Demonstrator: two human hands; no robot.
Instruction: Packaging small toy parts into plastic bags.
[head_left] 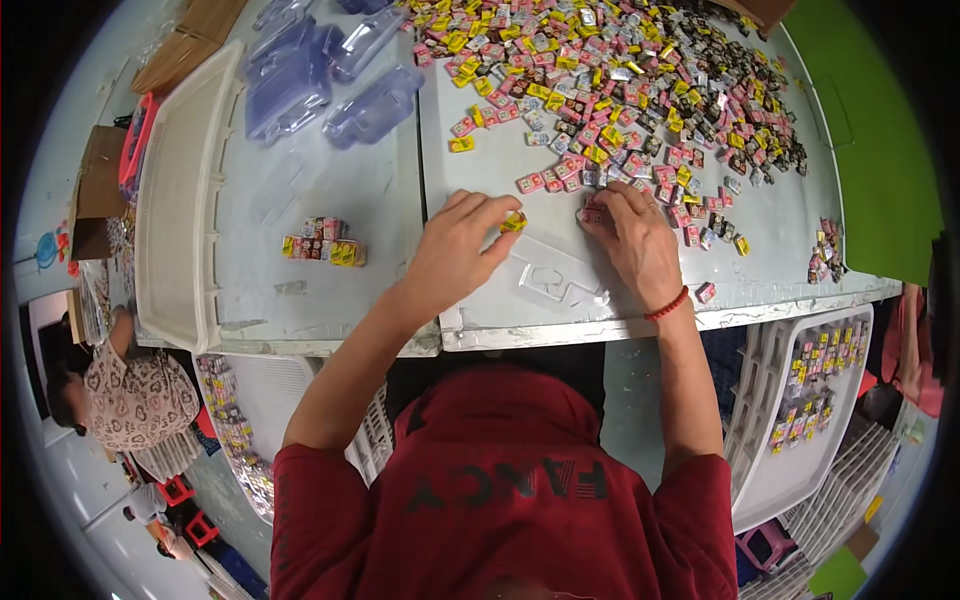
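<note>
Between the thumb and fingers of my left hand is a small yellow wrapped block. My right hand, with a red beaded bracelet at its wrist, bends down over the near edge of the pile. Its thumb and fingers close on a small pink wrapped block, partly covered by the fingers. A clear plastic tray lies on the white table between my hands. Just beyond, a short row of pink blocks lies by the loose pile of pink, yellow, silver and dark blocks.
Clear bluish plastic shells lie stacked at the far left. A small grouped set of blocks sits left of the table seam. A white crate stands at the left edge. Filled trays are below at right. Another person is at left.
</note>
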